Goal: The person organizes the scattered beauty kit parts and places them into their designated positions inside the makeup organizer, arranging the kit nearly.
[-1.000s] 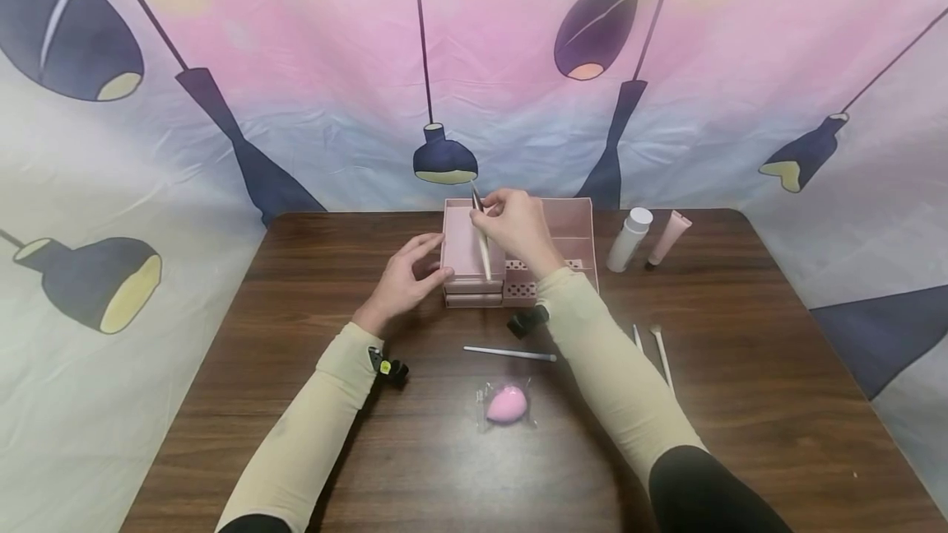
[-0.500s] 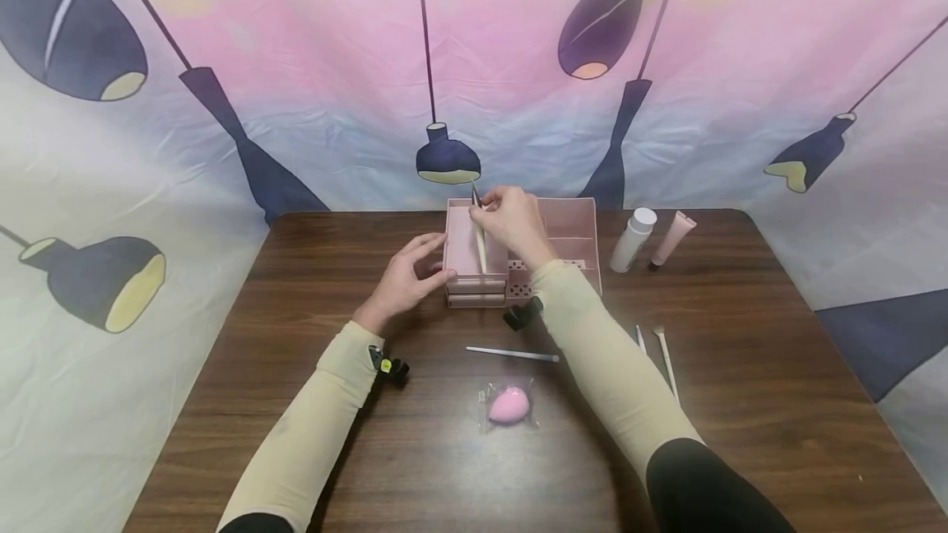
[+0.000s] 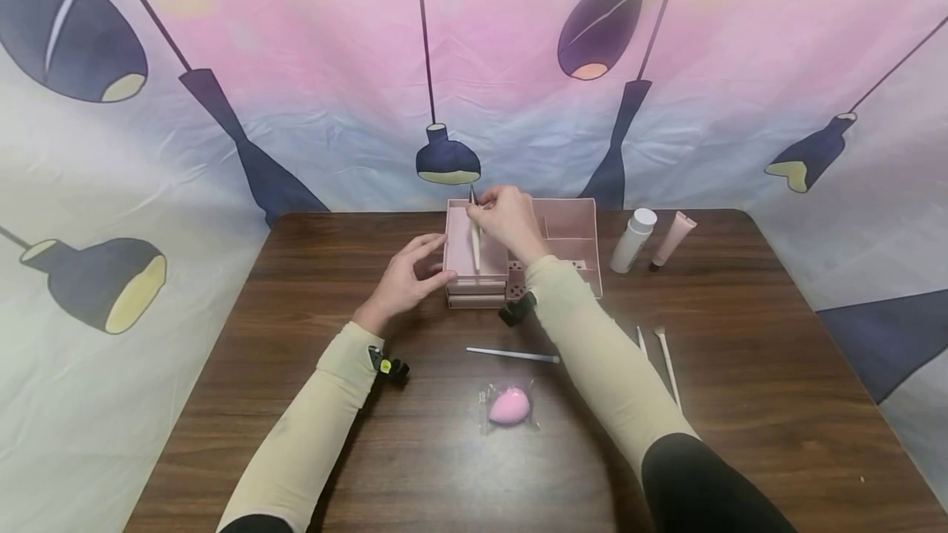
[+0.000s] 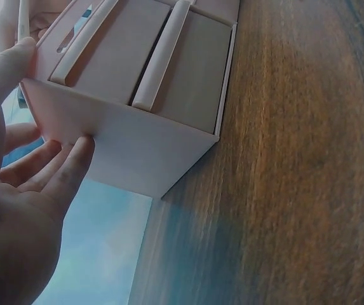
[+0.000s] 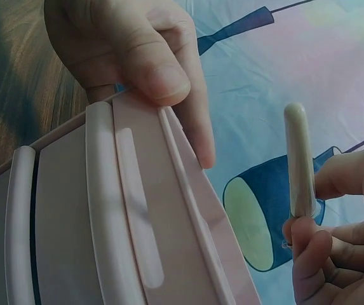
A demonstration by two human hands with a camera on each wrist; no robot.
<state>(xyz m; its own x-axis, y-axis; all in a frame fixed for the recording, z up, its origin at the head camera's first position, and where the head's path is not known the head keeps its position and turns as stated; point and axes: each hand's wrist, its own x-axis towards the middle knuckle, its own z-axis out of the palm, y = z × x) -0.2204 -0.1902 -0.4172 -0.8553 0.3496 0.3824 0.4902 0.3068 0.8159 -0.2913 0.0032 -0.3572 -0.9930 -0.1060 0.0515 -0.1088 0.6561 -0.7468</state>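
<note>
My right hand [image 3: 507, 220] pinches a makeup brush [image 3: 476, 245] above the left top compartment of a pink desktop organizer [image 3: 462, 270]. The brush's pale handle points down toward me, with its dark ferrule end up by the fingertips. In the right wrist view the rounded handle end [image 5: 298, 140] hangs apart from the organizer's edge. Steadying the organizer's left side is my left hand [image 3: 403, 278], its thumb on the top front edge and its fingers [image 4: 74, 165] against the side wall. The bristles are too small to make out.
A pale slim brush [image 3: 513, 354] and a pink makeup sponge [image 3: 509, 406] in clear wrap lie on the table [image 3: 355, 451] in front. Two more brushes [image 3: 666, 364] lie beside my right forearm. A white bottle [image 3: 633, 241] and a pink tube [image 3: 674, 238] stand right of the organizer.
My right hand has shifted slightly left with the brush, and the handle end has moved a little back from the organizer's front edge. The left hand stays against the organizer.
</note>
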